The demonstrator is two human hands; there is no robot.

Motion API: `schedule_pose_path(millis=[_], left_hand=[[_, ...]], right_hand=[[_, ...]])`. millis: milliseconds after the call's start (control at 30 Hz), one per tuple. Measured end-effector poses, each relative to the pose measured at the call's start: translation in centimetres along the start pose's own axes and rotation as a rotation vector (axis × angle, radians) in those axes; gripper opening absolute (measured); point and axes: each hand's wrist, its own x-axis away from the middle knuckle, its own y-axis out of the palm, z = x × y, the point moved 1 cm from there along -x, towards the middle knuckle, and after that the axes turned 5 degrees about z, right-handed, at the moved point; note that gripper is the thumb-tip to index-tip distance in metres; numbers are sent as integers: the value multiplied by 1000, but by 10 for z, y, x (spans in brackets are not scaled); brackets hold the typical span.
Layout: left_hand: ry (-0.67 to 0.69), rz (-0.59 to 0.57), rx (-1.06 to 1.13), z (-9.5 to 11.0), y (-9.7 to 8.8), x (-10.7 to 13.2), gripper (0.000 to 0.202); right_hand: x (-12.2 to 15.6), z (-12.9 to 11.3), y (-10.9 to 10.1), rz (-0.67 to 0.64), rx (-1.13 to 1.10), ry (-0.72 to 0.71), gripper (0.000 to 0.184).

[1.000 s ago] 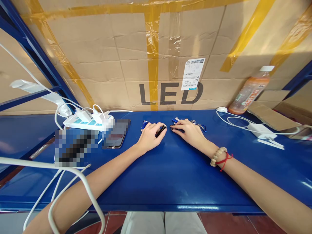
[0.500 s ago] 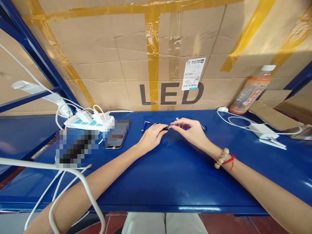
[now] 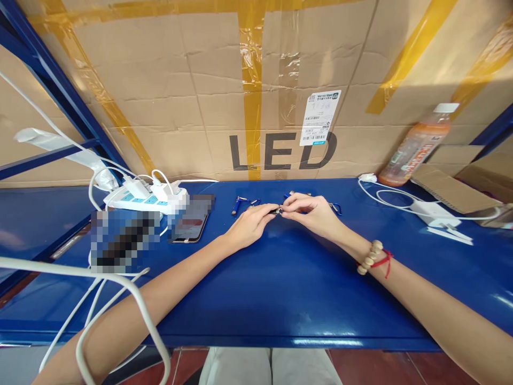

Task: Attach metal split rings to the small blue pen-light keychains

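Above the middle of the blue tabletop, my left hand [image 3: 253,222] is closed on a small black cylinder with a silvery round end [image 3: 279,212]; most of it is hidden by the fingers. The fingertips of my right hand [image 3: 310,214] are pinched together at that silvery end, and what lies inside the pinch is too small to make out. Just beyond the left hand lies a small blue tube-shaped piece [image 3: 237,205] with metal parts. Partly behind the right hand are more blue and silvery pieces, among them a blue carabiner clip [image 3: 336,208].
On the left are a phone [image 3: 192,224], a white power strip [image 3: 136,202] with plugs, and a blurred-out dark object [image 3: 126,240]. A white cable [image 3: 136,294] loops over my left forearm. Rightward stand an orange drink bottle [image 3: 414,149] and a white adapter [image 3: 435,214]. A large carton [image 3: 216,80] closes off the back.
My hands have come slightly closer together, and the silvery end now faces more toward me between the fingertips. The view has shifted a little.
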Motion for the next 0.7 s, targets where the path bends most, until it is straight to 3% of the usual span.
schedule_pose_path(millis=[367,700], left_hand=[[15,-111,-65,3,-1,2,15],[156,30,-183,-4,2,5,15]], right_hand=[[3,-1,1,-52,68,-26,33],[7,-4,9,-11,104,33,33]])
